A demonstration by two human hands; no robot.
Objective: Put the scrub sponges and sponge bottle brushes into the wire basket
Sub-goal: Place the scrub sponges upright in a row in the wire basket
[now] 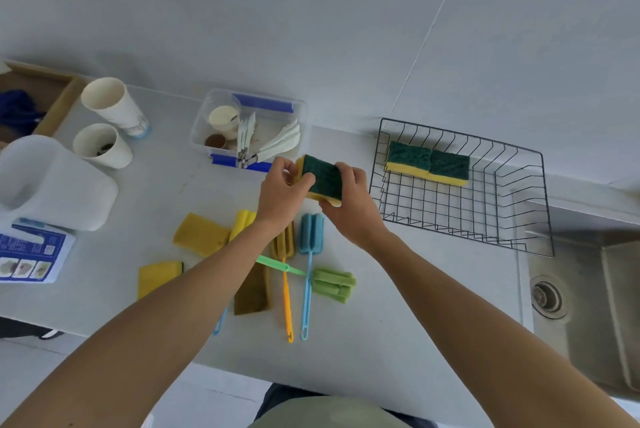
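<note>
Torso: person's green shirt showed at the bottom edge, both bare forearms reaching forward over the counter.
Left hand: fingers curled round the left end of a held sponge, thumb on top.
Right hand: fingers and thumb gripped the same sponge's right end; sponge was green side up, yellow underneath, raised above the counter, just left of the basket.
Basket: black wire, sat on the counter at right, next to the sink; two sponges lay side by side at its far end, green side up.
Loose sponges: one yellow sponge left of the left forearm; another sponge nearer, at the counter edge; a third sponge partly under the forearm.
Brushes: orange brush, blue brush and green brush lay crossed on the counter under the hands; a yellow brush and a second blue handle were mostly hidden by the left arm.
Counter: pale grey, smooth; steel sink with drain set in at right.
Wall: large pale grey tiles, thin seams.
Clutter: two paper cups, clear tub with blue clips holding cutlery, white jug, wooden tray far left.
Writing: blue leaflet carried print and small photos, too blurred to read; cup label was unreadable too.
</note>
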